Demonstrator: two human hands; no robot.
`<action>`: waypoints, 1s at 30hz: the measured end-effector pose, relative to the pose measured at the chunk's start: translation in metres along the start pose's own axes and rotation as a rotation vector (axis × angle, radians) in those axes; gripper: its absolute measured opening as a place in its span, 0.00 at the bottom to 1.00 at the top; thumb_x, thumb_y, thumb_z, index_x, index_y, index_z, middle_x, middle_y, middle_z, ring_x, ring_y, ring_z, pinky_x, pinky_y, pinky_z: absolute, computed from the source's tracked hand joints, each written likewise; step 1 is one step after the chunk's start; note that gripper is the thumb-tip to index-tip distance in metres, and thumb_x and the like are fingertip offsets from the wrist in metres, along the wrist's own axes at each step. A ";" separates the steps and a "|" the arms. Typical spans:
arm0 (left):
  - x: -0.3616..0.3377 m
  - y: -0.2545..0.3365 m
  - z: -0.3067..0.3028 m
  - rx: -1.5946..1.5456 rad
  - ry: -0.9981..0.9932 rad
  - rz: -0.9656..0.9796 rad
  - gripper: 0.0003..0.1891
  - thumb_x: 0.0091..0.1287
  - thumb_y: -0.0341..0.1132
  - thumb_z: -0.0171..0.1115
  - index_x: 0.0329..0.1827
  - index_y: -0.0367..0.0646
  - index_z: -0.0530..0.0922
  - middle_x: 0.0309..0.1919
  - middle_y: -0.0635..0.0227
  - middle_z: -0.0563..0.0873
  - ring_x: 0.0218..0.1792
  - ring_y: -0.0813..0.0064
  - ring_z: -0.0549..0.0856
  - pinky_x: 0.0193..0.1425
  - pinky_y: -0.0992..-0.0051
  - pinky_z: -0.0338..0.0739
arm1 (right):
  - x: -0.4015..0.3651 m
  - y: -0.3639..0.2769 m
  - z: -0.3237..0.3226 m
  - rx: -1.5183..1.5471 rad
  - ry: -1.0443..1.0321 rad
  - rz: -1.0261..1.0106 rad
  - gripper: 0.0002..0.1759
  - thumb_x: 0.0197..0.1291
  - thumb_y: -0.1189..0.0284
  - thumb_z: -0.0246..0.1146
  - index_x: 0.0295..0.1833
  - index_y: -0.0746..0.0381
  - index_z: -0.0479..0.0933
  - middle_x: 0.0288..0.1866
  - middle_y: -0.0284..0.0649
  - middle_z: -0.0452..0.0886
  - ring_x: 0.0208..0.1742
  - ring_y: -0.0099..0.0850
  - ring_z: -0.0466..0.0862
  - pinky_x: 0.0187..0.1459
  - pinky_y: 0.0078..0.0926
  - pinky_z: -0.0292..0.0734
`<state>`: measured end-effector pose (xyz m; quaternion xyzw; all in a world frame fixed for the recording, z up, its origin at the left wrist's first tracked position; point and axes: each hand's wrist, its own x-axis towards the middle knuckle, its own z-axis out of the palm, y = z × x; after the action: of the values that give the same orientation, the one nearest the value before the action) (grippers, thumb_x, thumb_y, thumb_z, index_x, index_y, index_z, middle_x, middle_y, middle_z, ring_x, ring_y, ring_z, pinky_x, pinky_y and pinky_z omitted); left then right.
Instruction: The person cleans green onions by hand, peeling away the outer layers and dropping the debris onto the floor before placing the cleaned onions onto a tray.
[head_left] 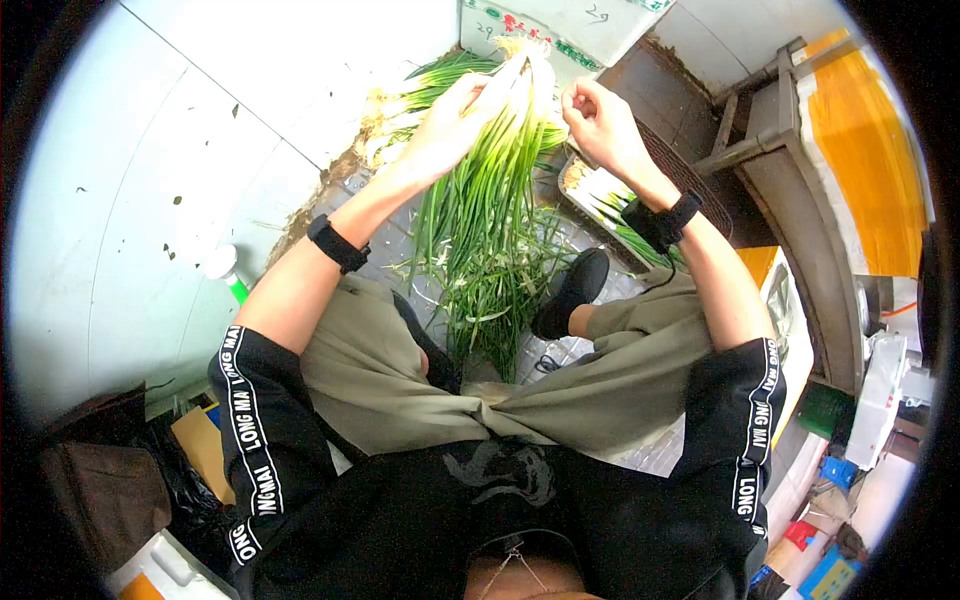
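A large bunch of green onions (497,165) is held up in front of me, its white root ends at the top and its long green leaves hanging down. My left hand (452,122) is closed around its white part from the left. Just right of the bunch, my right hand (602,122) has its fingers curled into a pinch, apart from the stalks; what it holds, if anything, is too small to make out. Loose green leaves and trimmings (490,300) lie in a heap on the floor between my feet.
More green onions (385,118) lie against the wall at the left. A basket (572,208) holding green onions stands at the right. White boxes (560,30) with markings stand behind. A wooden frame (770,130) is further right.
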<state>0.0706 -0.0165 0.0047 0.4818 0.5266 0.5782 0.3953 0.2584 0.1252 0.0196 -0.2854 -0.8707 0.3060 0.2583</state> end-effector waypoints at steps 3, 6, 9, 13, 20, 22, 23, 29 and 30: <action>0.000 0.000 -0.003 0.031 0.029 0.009 0.19 0.75 0.42 0.58 0.62 0.39 0.74 0.55 0.67 0.83 0.58 0.80 0.79 0.65 0.76 0.70 | 0.000 -0.008 -0.007 -0.183 -0.281 0.183 0.21 0.67 0.57 0.60 0.47 0.65 0.84 0.39 0.50 0.88 0.40 0.37 0.88 0.47 0.33 0.81; -0.001 0.004 -0.006 -0.047 0.049 -0.032 0.18 0.77 0.38 0.56 0.62 0.34 0.72 0.58 0.60 0.82 0.59 0.78 0.79 0.66 0.75 0.71 | -0.007 -0.011 -0.007 -0.172 -0.373 0.152 0.25 0.68 0.52 0.61 0.49 0.66 0.84 0.43 0.51 0.88 0.43 0.39 0.89 0.48 0.34 0.81; -0.004 0.004 -0.007 -0.073 0.093 -0.089 0.19 0.76 0.38 0.56 0.63 0.35 0.72 0.57 0.60 0.83 0.58 0.78 0.80 0.65 0.76 0.71 | -0.009 -0.019 -0.007 -0.045 -0.261 0.047 0.26 0.67 0.51 0.63 0.51 0.65 0.83 0.44 0.47 0.88 0.40 0.34 0.88 0.45 0.31 0.82; -0.001 -0.013 -0.008 -0.014 -0.034 -0.017 0.20 0.73 0.34 0.61 0.63 0.34 0.70 0.55 0.60 0.85 0.55 0.76 0.82 0.61 0.74 0.75 | -0.006 -0.023 0.004 0.018 -0.154 -0.009 0.24 0.64 0.54 0.68 0.53 0.64 0.81 0.41 0.43 0.88 0.34 0.29 0.86 0.41 0.27 0.82; 0.003 -0.015 -0.009 0.223 -0.082 0.058 0.27 0.65 0.36 0.72 0.64 0.36 0.73 0.56 0.60 0.85 0.57 0.74 0.82 0.65 0.72 0.76 | 0.003 -0.031 0.000 0.072 -0.153 -0.061 0.21 0.63 0.59 0.66 0.51 0.66 0.82 0.38 0.45 0.88 0.35 0.30 0.86 0.43 0.30 0.81; 0.007 -0.018 -0.012 0.246 -0.074 0.039 0.26 0.65 0.36 0.72 0.63 0.36 0.74 0.56 0.59 0.85 0.57 0.73 0.83 0.65 0.72 0.76 | 0.004 -0.033 -0.005 0.001 -0.151 -0.074 0.20 0.64 0.59 0.65 0.50 0.65 0.83 0.38 0.45 0.88 0.35 0.29 0.86 0.43 0.30 0.81; 0.007 -0.015 -0.013 0.215 -0.083 0.010 0.25 0.66 0.36 0.71 0.63 0.36 0.75 0.56 0.60 0.85 0.57 0.74 0.83 0.65 0.72 0.76 | 0.004 -0.037 -0.008 -0.001 -0.167 -0.053 0.18 0.64 0.61 0.65 0.49 0.66 0.83 0.37 0.42 0.88 0.35 0.27 0.85 0.42 0.28 0.81; 0.004 0.001 -0.013 0.156 -0.084 -0.001 0.22 0.70 0.37 0.64 0.63 0.33 0.75 0.53 0.62 0.86 0.55 0.75 0.83 0.63 0.73 0.76 | 0.008 -0.031 -0.006 0.085 -0.121 -0.099 0.18 0.64 0.62 0.67 0.48 0.66 0.82 0.35 0.39 0.88 0.34 0.24 0.84 0.39 0.25 0.81; 0.004 0.001 -0.014 0.128 -0.110 -0.021 0.24 0.71 0.40 0.65 0.65 0.36 0.75 0.54 0.66 0.85 0.55 0.77 0.83 0.64 0.73 0.76 | 0.009 -0.030 -0.005 0.085 -0.102 -0.119 0.18 0.64 0.62 0.67 0.50 0.65 0.81 0.34 0.40 0.88 0.33 0.25 0.84 0.39 0.25 0.81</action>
<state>0.0557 -0.0161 0.0067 0.5316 0.5450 0.5117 0.3981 0.2454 0.1135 0.0460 -0.2061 -0.8844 0.3410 0.2433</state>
